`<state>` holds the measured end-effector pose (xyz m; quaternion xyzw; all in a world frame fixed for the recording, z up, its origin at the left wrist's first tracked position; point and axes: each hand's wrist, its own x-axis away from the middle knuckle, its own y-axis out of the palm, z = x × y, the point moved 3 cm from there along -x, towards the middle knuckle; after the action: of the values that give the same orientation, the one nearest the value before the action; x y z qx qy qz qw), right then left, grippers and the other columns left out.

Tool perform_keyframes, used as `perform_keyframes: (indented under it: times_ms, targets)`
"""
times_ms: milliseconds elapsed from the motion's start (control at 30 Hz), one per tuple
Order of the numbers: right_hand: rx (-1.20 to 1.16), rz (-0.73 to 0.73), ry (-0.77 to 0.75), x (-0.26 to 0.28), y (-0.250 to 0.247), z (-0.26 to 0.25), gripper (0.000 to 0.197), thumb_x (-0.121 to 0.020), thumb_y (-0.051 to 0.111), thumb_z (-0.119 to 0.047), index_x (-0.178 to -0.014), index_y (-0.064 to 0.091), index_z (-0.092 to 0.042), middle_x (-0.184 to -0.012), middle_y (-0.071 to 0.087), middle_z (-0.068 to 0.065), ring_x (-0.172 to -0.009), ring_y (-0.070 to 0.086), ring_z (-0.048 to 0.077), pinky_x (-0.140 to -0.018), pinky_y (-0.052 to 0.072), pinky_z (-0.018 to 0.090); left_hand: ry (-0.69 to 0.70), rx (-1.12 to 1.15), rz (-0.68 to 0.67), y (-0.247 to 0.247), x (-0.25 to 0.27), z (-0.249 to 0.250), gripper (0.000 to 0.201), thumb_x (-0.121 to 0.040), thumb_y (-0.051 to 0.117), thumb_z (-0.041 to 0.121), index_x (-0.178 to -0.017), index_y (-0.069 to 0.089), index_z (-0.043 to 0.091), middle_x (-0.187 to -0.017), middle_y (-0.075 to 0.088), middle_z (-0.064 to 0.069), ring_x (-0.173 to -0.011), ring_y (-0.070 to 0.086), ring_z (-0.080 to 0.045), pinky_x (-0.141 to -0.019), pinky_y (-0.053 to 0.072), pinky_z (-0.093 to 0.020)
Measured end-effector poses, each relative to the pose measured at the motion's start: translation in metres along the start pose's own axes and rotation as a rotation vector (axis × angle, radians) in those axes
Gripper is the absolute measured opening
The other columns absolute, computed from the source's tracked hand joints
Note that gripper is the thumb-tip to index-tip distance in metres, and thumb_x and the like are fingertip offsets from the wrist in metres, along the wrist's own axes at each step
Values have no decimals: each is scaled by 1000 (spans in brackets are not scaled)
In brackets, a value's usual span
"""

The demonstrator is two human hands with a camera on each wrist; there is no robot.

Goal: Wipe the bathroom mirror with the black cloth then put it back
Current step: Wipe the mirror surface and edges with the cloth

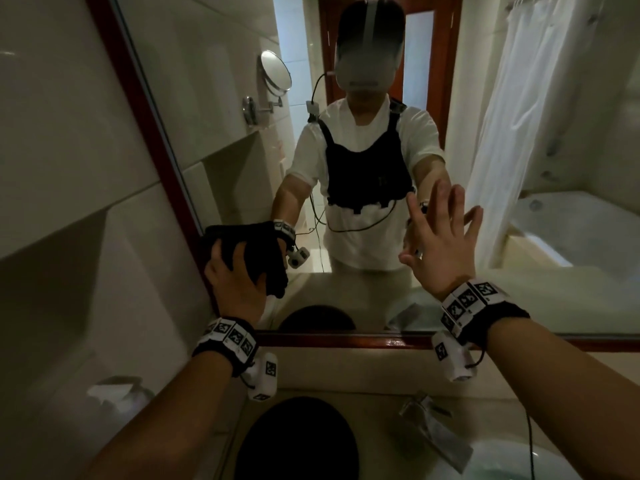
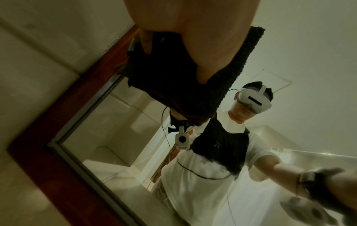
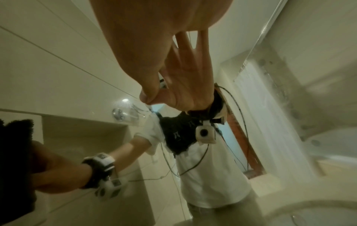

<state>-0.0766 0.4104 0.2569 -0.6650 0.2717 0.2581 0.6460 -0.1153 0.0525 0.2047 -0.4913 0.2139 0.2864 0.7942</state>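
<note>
Two hands are up at the mirror (image 1: 346, 296). Left hand (image 1: 235, 282) presses the black cloth (image 1: 256, 251) against the glass at the mirror's lower left corner, close to its dark red wooden frame (image 1: 138, 98). Its fingers spread over the bunched cloth and curl into it, gripping it; in the left wrist view the cloth (image 2: 193, 85) lies flat on the glass under the left hand (image 2: 193, 30), its edge reaching the frame (image 2: 48, 160). From the right wrist view the cloth (image 3: 13, 152) shows at the left edge, with the left hand (image 3: 54, 171) on it.

Right hand (image 1: 440, 247) is released, fingers straight and fanned, holding nothing. It sits right of the cloth, well apart from it, near the middle of the mirror's lower part. The right wrist view shows that hand (image 3: 144, 45) meeting its own reflection at the thumb tip, so the thumb touches the glass; whether the other fingers touch I cannot tell.

Below the mirror's bottom rail lies a pale counter (image 1: 346, 368), with a round black thing (image 1: 294, 445) on it under the left forearm, a faucet (image 1: 419, 407) under the right wrist, and a white basin (image 1: 519, 462) beyond that. Both wrists carry marker bands and small white cameras.
</note>
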Motion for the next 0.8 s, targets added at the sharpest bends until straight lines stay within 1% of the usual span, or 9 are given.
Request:
perform_keyframes:
  times_ms: [133, 200, 367, 433, 500, 567, 633, 700, 800]
  targets:
    - [-8, 27, -16, 1, 4, 3, 122, -68, 82, -52, -158, 3, -30, -164, -15, 13, -151, -11, 39, -115, -1, 69, 14, 26, 18, 5, 4, 0, 80, -82, 75, 29, -150, 34, 27, -161, 9, -10, -138, 21, -39, -117, 28, -49]
    - [-13, 29, -18, 2, 4, 3, 121, -68, 82, -51, -158, 4, -30, -165, -14, 12, -151, -11, 39, -115, -1, 69, 26, 20, 20, 6, 5, 1, 81, -81, 77, 28, -150, 35, 31, -161, 7, -9, -139, 21, -40, -116, 31, -49]
    - [-19, 40, -22, 1, 3, 5, 120, -69, 82, -50, -159, 5, -30, -165, -14, 11, -151, -12, 37, -116, -2, 67, 69, -13, 69, 1, 0, 5, 81, -77, 81, 24, -147, 40, 28, -160, 11, -13, -134, 26, -44, -111, 35, -55]
    - [-21, 53, -27, 2, 3, 5, 120, -68, 83, -49, -159, 6, -30, -165, -14, 11, -151, -11, 37, -116, -1, 67, 121, -36, 92, -9, -11, 11, 82, -76, 81, 24, -147, 41, 28, -160, 12, -15, -132, 28, -46, -110, 35, -56]
    - [-20, 53, -28, 2, 4, 5, 120, -68, 83, -49, -159, 7, -30, -164, -15, 11, -151, -11, 37, -116, -1, 67, 177, -51, 140, -26, -32, 22, 82, -74, 82, 23, -146, 43, 29, -160, 16, -18, -129, 31, -49, -105, 37, -58]
    - [-23, 52, -27, 2, 4, 5, 119, -68, 82, -50, -159, 7, -30, -165, -14, 11, -151, -11, 37, -116, -1, 68, 174, -35, 162, -45, -53, 31, 83, -75, 81, 23, -147, 40, 32, -160, 15, -18, -129, 30, -49, -103, 37, -60]
    - [-21, 59, -25, 2, 4, 6, 118, -69, 82, -50, -159, 9, -29, -165, -12, 12, -151, -10, 37, -116, 1, 68, 149, -8, 148, -57, -65, 38, 85, -77, 79, 25, -148, 36, 36, -161, 12, -15, -133, 25, -46, -107, 33, -58]
    - [-19, 65, -25, 3, 3, 5, 117, -68, 82, -50, -159, 10, -29, -165, -11, 12, -151, -10, 36, -116, 1, 68, 148, 0, 153, -61, -66, 39, 85, -77, 79, 26, -148, 35, 38, -161, 12, -14, -134, 23, -43, -108, 32, -57]
    - [-18, 70, -24, 3, 3, 4, 117, -68, 82, -50, -158, 11, -29, -165, -9, 13, -151, -10, 37, -116, 1, 68, 154, -27, 159, -51, -53, 37, 85, -75, 81, 27, -147, 36, 35, -159, 15, -16, -132, 26, -44, -105, 37, -57]
